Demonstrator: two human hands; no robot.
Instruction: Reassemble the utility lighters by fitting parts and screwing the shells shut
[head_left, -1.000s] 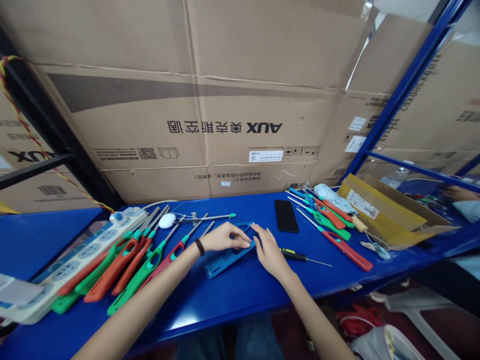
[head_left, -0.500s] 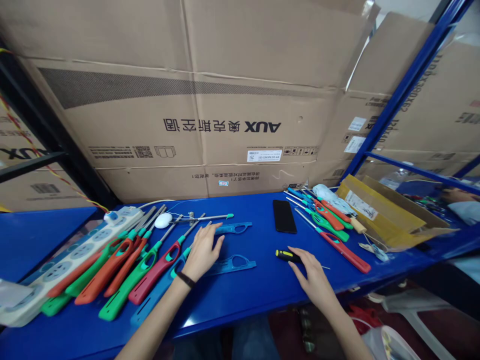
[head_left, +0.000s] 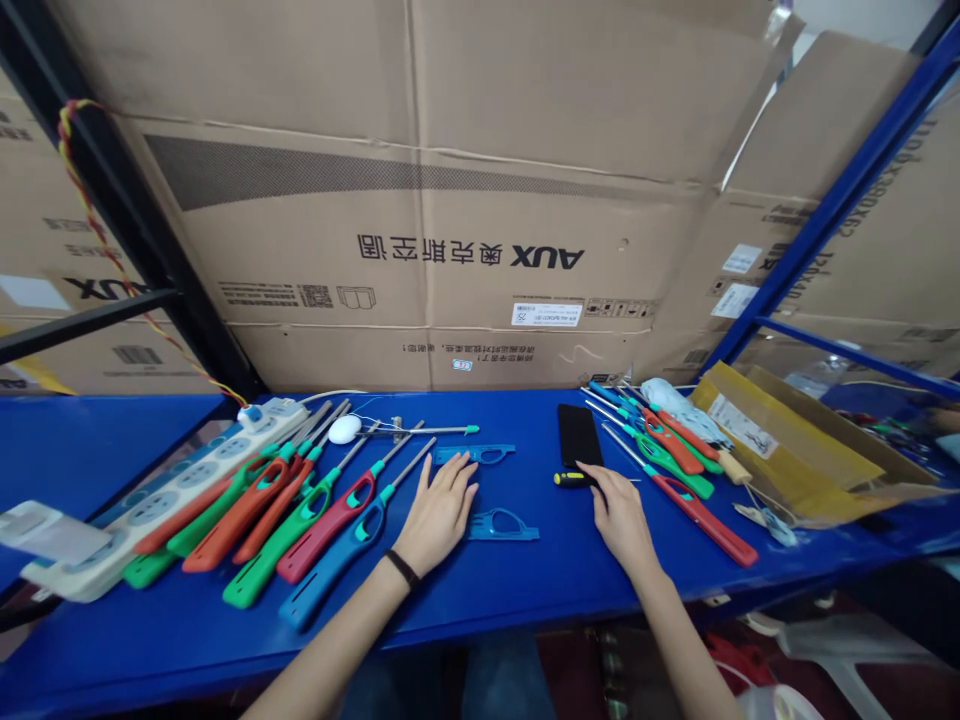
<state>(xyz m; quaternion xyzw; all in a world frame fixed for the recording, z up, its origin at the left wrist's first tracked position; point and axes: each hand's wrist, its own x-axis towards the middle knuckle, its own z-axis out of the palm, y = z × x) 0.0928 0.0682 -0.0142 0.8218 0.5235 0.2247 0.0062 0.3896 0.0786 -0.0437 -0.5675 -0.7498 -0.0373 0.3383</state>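
My left hand (head_left: 440, 515) lies flat and open on the blue table (head_left: 150, 640), its fingertips just below a blue plastic lighter shell half (head_left: 474, 454). A second blue shell half (head_left: 501, 526) lies to its right, apart from the hand. My right hand (head_left: 619, 515) grips a yellow-and-black screwdriver (head_left: 573, 479) at its fingertips, just below a black smartphone (head_left: 579, 436). A row of long utility lighters lies left of my left hand, the nearest a blue lighter (head_left: 337, 560).
A white power strip (head_left: 180, 495) lies at the left, with a white egg-shaped object (head_left: 345, 430) behind the lighters. More lighters (head_left: 664, 460) and a yellow cardboard box lid (head_left: 784, 445) lie at the right. A co-worker's hand (head_left: 946, 420) shows at the far right edge.
The two blue shell halves held together a second ago now lie apart. The screwdriver has moved up towards the phone in my right hand. A blue lighter now lies in the row.
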